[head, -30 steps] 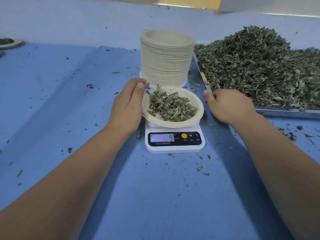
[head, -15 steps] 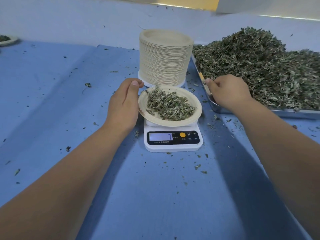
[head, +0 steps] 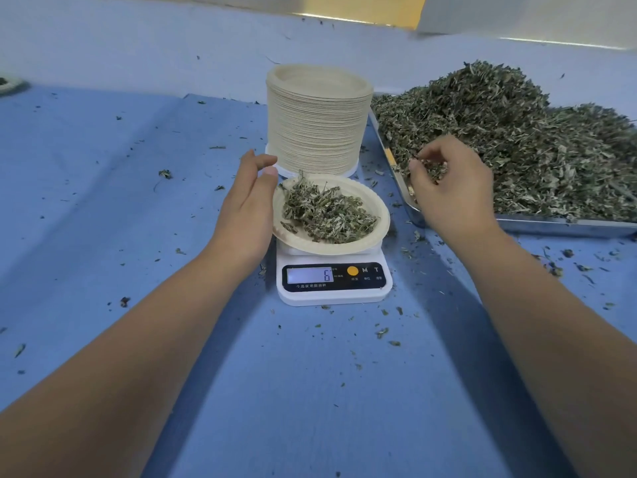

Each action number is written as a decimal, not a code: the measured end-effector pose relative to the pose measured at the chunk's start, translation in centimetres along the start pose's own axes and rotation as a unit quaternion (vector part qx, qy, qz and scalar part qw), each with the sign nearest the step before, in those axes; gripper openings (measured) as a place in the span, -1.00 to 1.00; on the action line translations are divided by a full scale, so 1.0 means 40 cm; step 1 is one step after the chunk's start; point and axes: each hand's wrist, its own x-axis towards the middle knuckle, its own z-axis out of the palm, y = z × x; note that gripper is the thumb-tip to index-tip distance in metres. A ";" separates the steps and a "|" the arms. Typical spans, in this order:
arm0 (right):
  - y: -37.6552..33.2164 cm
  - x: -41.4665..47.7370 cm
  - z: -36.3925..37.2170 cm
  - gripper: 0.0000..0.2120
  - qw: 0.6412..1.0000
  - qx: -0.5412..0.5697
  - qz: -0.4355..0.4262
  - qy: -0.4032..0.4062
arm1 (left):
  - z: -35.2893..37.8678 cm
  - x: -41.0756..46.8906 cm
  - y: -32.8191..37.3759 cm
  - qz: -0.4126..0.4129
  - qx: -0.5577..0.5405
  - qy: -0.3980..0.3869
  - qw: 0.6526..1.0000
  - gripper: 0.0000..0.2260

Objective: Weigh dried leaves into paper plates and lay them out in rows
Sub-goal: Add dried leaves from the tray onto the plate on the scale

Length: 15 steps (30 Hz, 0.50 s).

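Forearms reach in from both lower corners across a blue table (head: 103,208) flecked with leaf crumbs. Between them a white scale (head: 333,288) sits square to the person, its long side running left to right and its display toward the camera, showing 6. On its platform rests a round paper plate (head: 379,219), mouth up, overhanging the scale on both sides. The leaves (head: 327,212) in it lie in a loose band from the far left rim to the near right. The left hand (head: 246,208) stands on edge against the plate's left rim, fingers straight and together, pointing away; whether it bears on the rim cannot be told. The right hand (head: 451,194), just right of the plate and apart from it, hangs over the near left corner of a metal tray (head: 551,226), fingertips curled round a tuft (head: 432,167) of leaf. The tray's near edge runs off to the right, and a heap (head: 517,139) of dried leaves fills it. Just behind the scale stands a tall upright stack (head: 319,125) of plates. Far left, at the frame's edge, part of another plate (head: 10,85) shows.
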 end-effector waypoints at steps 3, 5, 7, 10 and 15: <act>-0.055 -0.072 -0.025 -0.76 0.997 -0.015 -0.041 -0.063 | 0.014 0.003 -0.002 -0.033 -0.025 0.015 0.999 -0.74; -0.082 -0.116 -0.030 -0.64 0.988 -0.044 -0.045 -0.139 | 0.021 0.010 -0.003 -0.057 -0.041 0.010 0.997 -0.77; -0.095 -0.145 -0.030 -0.54 0.981 -0.047 -0.033 -0.188 | 0.024 0.011 0.000 -0.068 -0.049 0.008 0.996 -0.77; -0.104 -0.156 -0.020 -0.41 0.972 -0.067 -0.037 -0.221 | 0.020 0.010 0.002 -0.078 -0.060 0.020 0.995 -0.83; -0.081 -0.145 -0.027 -0.44 0.976 -0.098 -0.037 -0.193 | 0.024 0.008 -0.002 -0.078 -0.058 0.008 0.995 -0.81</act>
